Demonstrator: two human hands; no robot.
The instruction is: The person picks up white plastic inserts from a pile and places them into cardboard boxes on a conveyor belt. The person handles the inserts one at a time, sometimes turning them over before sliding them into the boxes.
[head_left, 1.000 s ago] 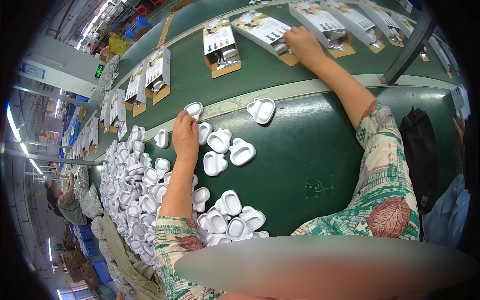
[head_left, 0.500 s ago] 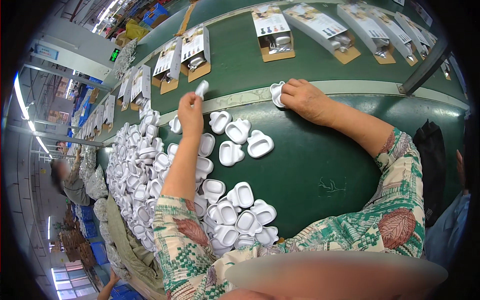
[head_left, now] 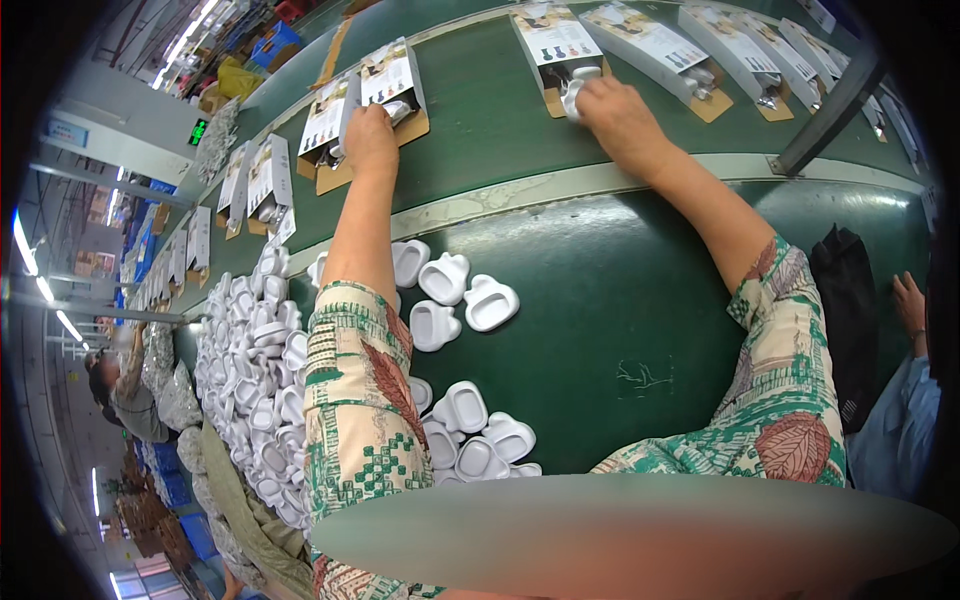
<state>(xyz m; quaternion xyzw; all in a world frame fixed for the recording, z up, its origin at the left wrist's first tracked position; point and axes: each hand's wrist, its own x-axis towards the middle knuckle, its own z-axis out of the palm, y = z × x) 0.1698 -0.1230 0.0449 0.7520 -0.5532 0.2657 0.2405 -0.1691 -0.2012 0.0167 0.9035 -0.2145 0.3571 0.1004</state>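
My right hand [head_left: 618, 115] grips a white shallow plastic dish [head_left: 573, 92] with a wavy outline, at the open end of a printed carton [head_left: 556, 42] on the far green belt. Further left, my left hand [head_left: 371, 148] has its fingers closed at the open ends of two neighbouring cartons, one on the left [head_left: 328, 112] and one on the right [head_left: 388, 72]. Whatever is in its fingers is hidden. A pale item [head_left: 397, 110] shows in the right one's mouth. Several loose white dishes [head_left: 491, 303] lie on the near green table, between my forearms.
A large heap of white dishes [head_left: 255, 370] covers the table's left side. A pale metal rail [head_left: 480, 208] separates table and belt [head_left: 465, 110]. More cartons [head_left: 728, 45] line the belt's right. A metal post [head_left: 830, 115] stands right. Another person's hand [head_left: 909, 302] is at the right edge.
Both hands have moved forward over the rail to the cartons, the right one carrying its white dish. The dish earlier upright in my left fingertips no longer shows clearly. The view has shifted slightly.
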